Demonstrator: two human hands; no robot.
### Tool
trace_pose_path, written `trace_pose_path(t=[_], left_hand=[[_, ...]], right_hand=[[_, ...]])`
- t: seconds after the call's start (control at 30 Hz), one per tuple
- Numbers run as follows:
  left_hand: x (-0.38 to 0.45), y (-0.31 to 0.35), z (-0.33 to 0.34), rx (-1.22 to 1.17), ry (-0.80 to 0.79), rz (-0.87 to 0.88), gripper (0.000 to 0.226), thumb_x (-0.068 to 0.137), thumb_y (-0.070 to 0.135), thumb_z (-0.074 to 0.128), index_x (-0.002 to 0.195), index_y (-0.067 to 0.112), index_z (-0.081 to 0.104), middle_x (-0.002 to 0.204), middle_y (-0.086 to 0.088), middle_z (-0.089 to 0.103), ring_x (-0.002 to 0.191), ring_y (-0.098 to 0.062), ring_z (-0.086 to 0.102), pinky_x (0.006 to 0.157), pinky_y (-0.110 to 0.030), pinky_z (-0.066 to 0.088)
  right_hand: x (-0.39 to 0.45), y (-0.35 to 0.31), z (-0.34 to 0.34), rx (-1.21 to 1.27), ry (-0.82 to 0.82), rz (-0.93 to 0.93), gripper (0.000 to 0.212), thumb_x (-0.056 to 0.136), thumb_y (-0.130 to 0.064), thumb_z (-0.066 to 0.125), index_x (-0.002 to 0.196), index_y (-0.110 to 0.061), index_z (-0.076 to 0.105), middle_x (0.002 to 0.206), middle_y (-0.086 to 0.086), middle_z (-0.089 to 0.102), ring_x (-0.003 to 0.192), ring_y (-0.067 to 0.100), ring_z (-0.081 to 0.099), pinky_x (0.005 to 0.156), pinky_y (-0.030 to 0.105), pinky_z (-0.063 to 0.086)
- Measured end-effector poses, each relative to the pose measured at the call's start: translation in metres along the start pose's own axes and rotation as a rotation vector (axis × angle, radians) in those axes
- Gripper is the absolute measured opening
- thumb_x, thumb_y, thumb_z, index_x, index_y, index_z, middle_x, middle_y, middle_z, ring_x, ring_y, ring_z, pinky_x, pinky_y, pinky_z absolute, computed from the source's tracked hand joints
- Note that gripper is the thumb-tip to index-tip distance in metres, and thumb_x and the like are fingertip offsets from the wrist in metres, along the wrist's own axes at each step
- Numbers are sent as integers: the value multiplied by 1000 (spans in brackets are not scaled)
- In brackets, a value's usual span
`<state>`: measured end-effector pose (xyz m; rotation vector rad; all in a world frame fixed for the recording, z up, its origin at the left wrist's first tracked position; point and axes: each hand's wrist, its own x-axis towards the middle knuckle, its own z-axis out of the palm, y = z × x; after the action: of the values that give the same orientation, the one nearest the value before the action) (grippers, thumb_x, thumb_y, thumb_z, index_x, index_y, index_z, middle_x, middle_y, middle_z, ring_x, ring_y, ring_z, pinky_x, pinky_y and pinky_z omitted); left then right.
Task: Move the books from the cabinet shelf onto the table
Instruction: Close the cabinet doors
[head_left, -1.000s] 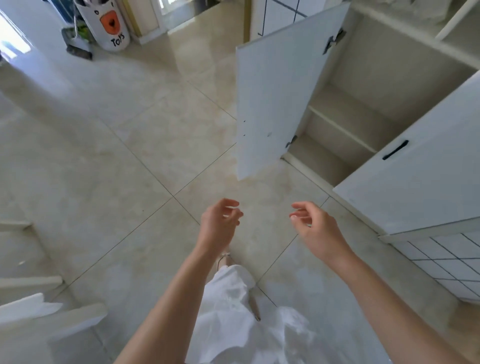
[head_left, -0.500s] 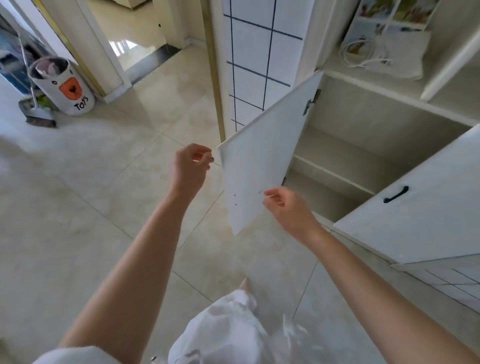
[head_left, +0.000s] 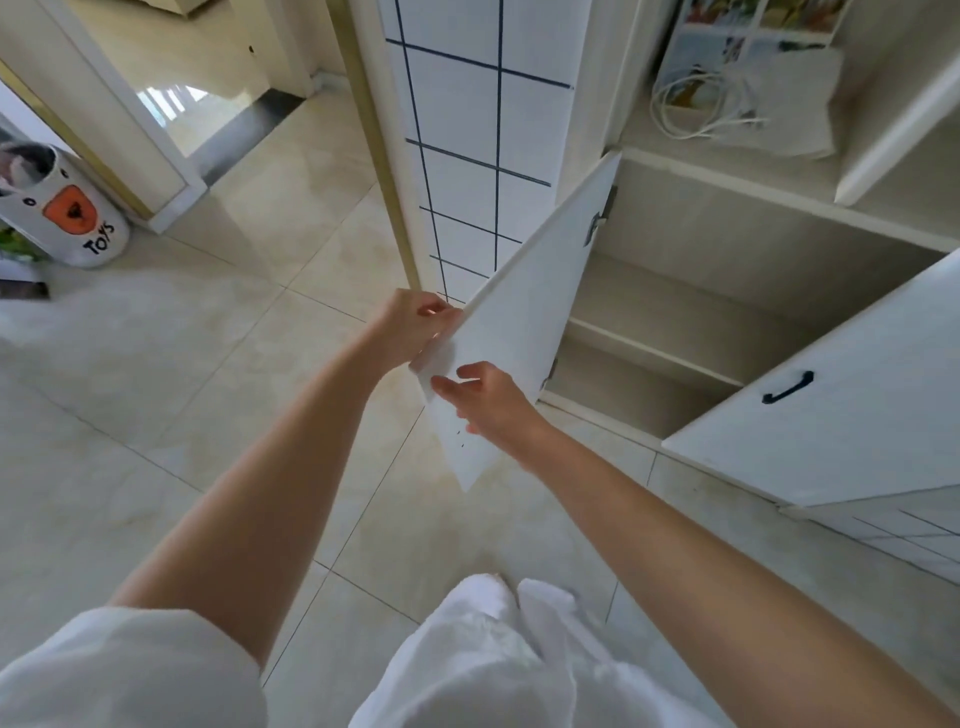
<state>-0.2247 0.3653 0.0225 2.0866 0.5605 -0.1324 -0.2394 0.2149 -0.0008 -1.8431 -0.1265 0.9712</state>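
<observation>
The left cabinet door (head_left: 524, 322) is gripped at its edge by the left hand (head_left: 410, 325); the right hand (head_left: 488, 397), open and empty, rests against it. Closing appears underway; the books (head_left: 748, 47) at one o'clock remain unfetched.

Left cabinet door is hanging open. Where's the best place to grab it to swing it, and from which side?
Probably the free vertical edge of the left cabinet door, farthest from its hinges, approached from the floor side. No handle shows on the face in view, so pinch the thin panel edge, about where the left hand is; the right hand can steady the face.
</observation>
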Motion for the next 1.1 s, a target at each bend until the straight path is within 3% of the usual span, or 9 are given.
trace_pose_path(t=[0.23, 0.53, 0.63, 0.7, 0.8, 0.87, 0.93, 1.0, 1.1], left_hand=[[3, 8, 0, -37, -170, -73, 18, 92, 22, 64, 103, 9, 67, 92, -9, 66, 78, -24, 65, 72, -42, 60], [-1, 12, 19, -82, -283, -31, 22, 90, 22, 66, 110, 11, 65, 97, -4, 70, 86, -28, 72, 73, -38, 62], [0, 14, 31, -77, -316, -11, 22, 88, 23, 69, 108, 15, 65, 96, 0, 69, 84, -32, 72, 81, -44, 60], [2, 21, 42, -36, -349, -4, 29, 85, 25, 71, 112, 21, 62, 99, 4, 68, 76, -24, 72, 82, -47, 59], [2, 31, 62, 1, -373, 33, 68, 77, 32, 77, 136, 33, 44, 126, 7, 58, 83, -16, 71, 80, -42, 60], [0, 38, 81, 55, -323, 164, 99, 66, 48, 79, 147, 42, 24, 146, 11, 36, 112, -17, 61, 87, -39, 56], [-1, 46, 105, 139, -269, 359, 111, 61, 61, 76, 151, 42, 13, 159, 14, 12, 143, -18, 28, 107, -46, 38], [0, 57, 130, 222, -225, 492, 109, 65, 62, 73, 153, 37, 12, 162, 13, 0, 149, -12, 2, 115, -46, 18], [5, 81, 174, 337, -151, 596, 97, 70, 68, 65, 151, 30, 26, 162, 10, 7, 150, -11, -6, 117, -46, 11]], right_hand=[[10, 2, 8, 89, 8, 57, 75, 80, -57, 65, 135, -14, 36, 126, 2, 57, 113, 19, 57, 97, 37, 49], [1, 8, -19, 60, 22, 33, 63, 78, -39, 67, 128, -8, 44, 109, -3, 54, 84, 10, 54, 60, 21, 40], [-9, 12, -33, 58, 4, 76, 71, 79, -40, 69, 131, -8, 35, 116, 1, 55, 97, 14, 56, 66, 24, 43], [-17, 21, -45, 53, -11, 88, 74, 79, -44, 71, 131, -10, 31, 123, 1, 53, 108, 18, 57, 76, 29, 48], [-30, 37, -71, 12, -64, 124, 76, 78, -48, 72, 132, -16, 30, 132, 0, 52, 114, 21, 57, 90, 34, 50], [-38, 49, -96, -7, -81, 153, 77, 74, -50, 73, 132, -20, 33, 133, -2, 51, 114, 19, 56, 97, 38, 48], [-48, 60, -125, -17, -93, 174, 76, 72, -48, 75, 132, -22, 36, 132, -4, 52, 113, 16, 56, 101, 41, 47], [-58, 69, -155, -32, -104, 191, 70, 75, -42, 76, 132, -23, 39, 129, -5, 55, 112, 14, 57, 101, 41, 47], [-71, 81, -211, -46, -114, 188, 59, 80, -31, 75, 131, -20, 46, 126, -3, 61, 111, 14, 60, 100, 39, 49]])
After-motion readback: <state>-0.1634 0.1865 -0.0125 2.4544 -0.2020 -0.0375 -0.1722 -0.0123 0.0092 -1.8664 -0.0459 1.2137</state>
